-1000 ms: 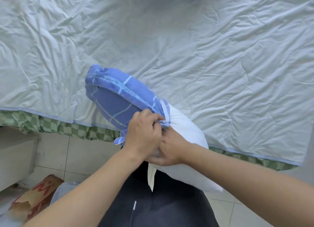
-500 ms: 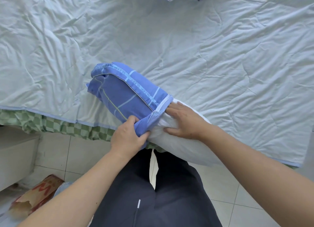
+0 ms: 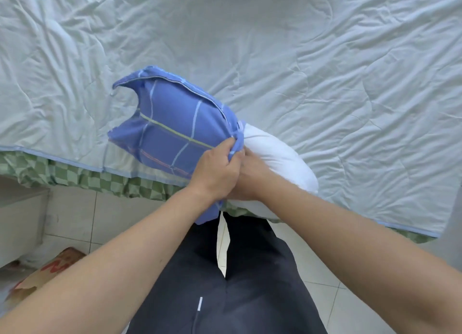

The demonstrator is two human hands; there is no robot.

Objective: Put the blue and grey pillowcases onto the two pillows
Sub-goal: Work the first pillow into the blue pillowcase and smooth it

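Left hand (image 3: 216, 172) fingers grip the blue pillowcase (image 3: 172, 133) hem; right hand (image 3: 250, 173) fingers, half-hidden, clutch the white pillow (image 3: 277, 158).

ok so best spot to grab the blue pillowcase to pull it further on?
Probably the open hem of the blue pillowcase, where it bunches against the bare white pillow. Come from the near side, as the left hand does now, gripping that edge; the far end is already filled and taut.

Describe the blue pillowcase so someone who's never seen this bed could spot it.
On the pale quilt, at its near edge, lies a white pillow. Its far half wears the blue pillowcase, gripped by the left hand: the only blue checked fabric, lined white, green and red.
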